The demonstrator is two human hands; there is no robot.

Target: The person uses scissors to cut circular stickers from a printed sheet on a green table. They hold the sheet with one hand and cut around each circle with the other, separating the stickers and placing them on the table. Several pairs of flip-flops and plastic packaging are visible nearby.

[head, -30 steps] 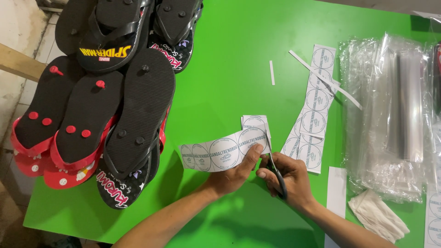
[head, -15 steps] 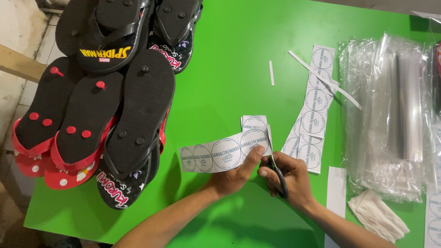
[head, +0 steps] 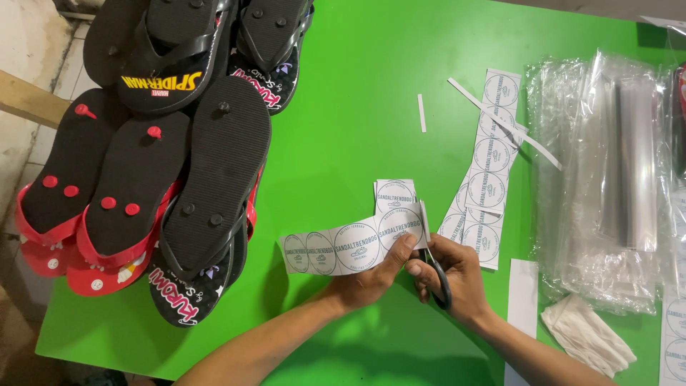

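My left hand [head: 371, 275] pinches the right end of a white paper strip [head: 343, 246] printed with round labels, holding it just above the green table [head: 343, 136]. My right hand [head: 457, 275] grips black-handled scissors [head: 437, 275], their blades at the strip's right edge. A small cut label piece [head: 394, 191] lies just behind the strip. Further label strips [head: 486, 171] lie to the right on the table.
A pile of black and red flip-flops [head: 157, 164] fills the table's left side. Clear plastic bags [head: 614, 171] are stacked at the right. Thin paper offcuts [head: 504, 123], a white cloth [head: 586, 336] and a white paper slip [head: 522, 307] lie nearby.
The label strip has shifted slightly to the right in my left hand; both hands stay in about the same place.
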